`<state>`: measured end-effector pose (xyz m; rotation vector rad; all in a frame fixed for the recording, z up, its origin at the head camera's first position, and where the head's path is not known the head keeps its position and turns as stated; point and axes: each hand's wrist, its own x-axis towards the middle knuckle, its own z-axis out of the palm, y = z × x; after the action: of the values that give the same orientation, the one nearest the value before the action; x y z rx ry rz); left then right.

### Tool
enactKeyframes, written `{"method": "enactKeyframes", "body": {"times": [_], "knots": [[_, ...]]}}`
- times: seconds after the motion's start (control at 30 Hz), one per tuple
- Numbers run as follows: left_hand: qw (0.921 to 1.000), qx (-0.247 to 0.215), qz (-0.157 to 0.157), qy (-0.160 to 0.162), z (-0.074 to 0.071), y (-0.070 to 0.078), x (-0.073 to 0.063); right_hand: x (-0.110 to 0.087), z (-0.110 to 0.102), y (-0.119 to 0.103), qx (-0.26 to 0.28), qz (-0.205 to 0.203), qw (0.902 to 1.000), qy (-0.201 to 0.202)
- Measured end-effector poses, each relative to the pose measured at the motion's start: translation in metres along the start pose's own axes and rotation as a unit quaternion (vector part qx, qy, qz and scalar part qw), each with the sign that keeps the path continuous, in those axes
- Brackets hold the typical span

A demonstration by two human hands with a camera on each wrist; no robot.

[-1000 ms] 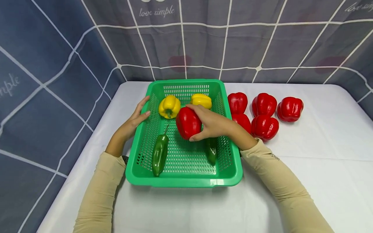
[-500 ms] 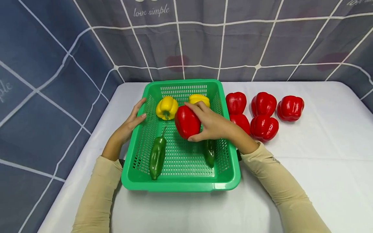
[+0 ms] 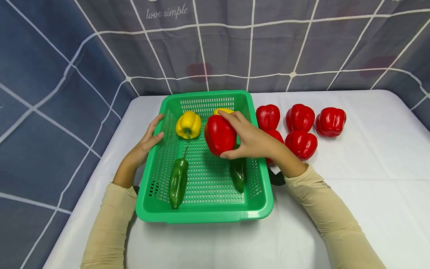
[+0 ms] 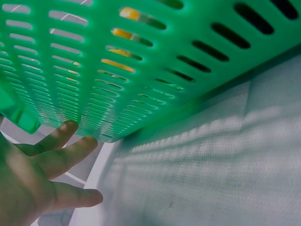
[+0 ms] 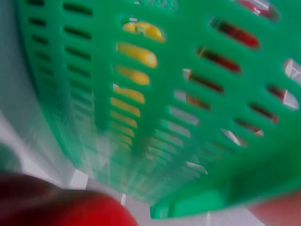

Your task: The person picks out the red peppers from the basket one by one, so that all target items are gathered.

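My right hand (image 3: 250, 141) grips a red bell pepper (image 3: 219, 135) between thumb and fingers, over the middle of a green plastic basket (image 3: 201, 216). My left hand (image 3: 141, 149) rests at the basket's left rim, thumb and fingertips against it; the left wrist view has its fingers extended beside the slotted wall (image 4: 197, 23). Inside the basket lie a yellow bell pepper (image 3: 188, 124), a second yellow one (image 3: 221, 111) partly covered by my right hand, a long green pepper (image 3: 178, 181) on the left and another green pepper (image 3: 237, 175) on the right, partly hidden.
Right of the basket, several red bell peppers (image 3: 330, 122) stand close together on the white tablecloth (image 3: 369, 164); one is partly hidden by the right forearm. A grey checked curtain (image 3: 228, 52) hangs behind. Blurred red (image 5: 89, 209) fills the right wrist view's lower left.
The red bell pepper in my right hand has risen slightly and moved right relative to the basket. The left hand stays at the rim. The whole view has shifted a little.
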<state>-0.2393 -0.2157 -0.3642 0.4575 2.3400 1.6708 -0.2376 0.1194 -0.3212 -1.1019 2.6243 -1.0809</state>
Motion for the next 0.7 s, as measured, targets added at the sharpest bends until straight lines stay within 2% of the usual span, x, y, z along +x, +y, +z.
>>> {"method": "enactKeyframes", "body": {"times": [0.13,0.4,0.7], "knots": [[1.0,-0.001,0.001,0.0,0.001,0.001,-0.001,-0.007,-0.011,0.001,0.018,0.008,0.9997,0.013],[1.0,0.003,0.006,0.004,0.001,0.001,0.0,-0.019,-0.029,-0.001,0.003,-0.01,0.9988,0.049],[1.0,-0.003,0.008,0.003,0.001,0.001,0.0,-0.042,-0.039,0.011,-0.008,0.022,0.9981,0.057]]}}
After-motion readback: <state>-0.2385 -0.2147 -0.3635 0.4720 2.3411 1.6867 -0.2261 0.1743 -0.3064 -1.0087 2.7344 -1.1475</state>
